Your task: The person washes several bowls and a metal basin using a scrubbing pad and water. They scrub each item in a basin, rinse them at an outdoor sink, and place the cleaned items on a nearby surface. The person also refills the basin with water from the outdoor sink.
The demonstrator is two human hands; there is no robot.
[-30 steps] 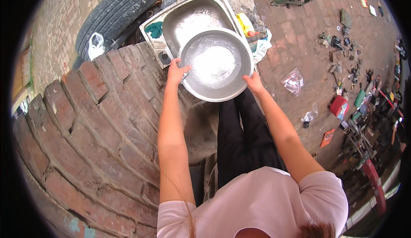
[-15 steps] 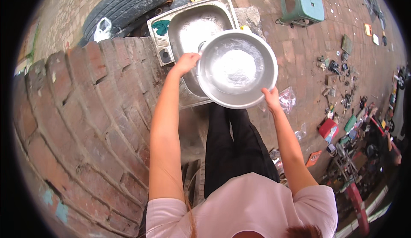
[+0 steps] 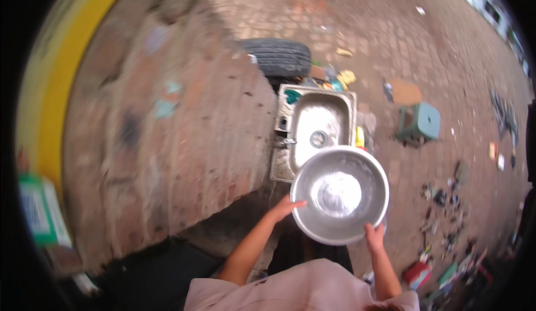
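Between both hands I hold a wide metal basin (image 3: 312, 221) by its rim. My left hand (image 3: 283, 207) grips its left side, thumb over the edge. The lower right rim is in my right hand (image 3: 374, 237), its thumb on top and the other fingers hidden beneath. Light glares off the basin's bottom, and I cannot tell whether liquid lies in it. Just beyond stands a stained steel sink (image 3: 304, 135) with a round drain (image 3: 319, 139) and a small tap (image 3: 286, 141) on its left side. A dark green cloth (image 3: 292, 96) lies at the sink's far left corner.
A brick wall (image 3: 195, 143) fills the left, beside the sink. Behind the sink lies a black tyre (image 3: 276, 57). To the right, a green plastic stool (image 3: 420, 122) stands on the brick ground. Scattered small parts (image 3: 444, 205) and a red box (image 3: 417, 275) lie at lower right.
The view has swung, showing more wall and a yellow band at left. The basin has come away from over the sink toward my body, still in both hands.
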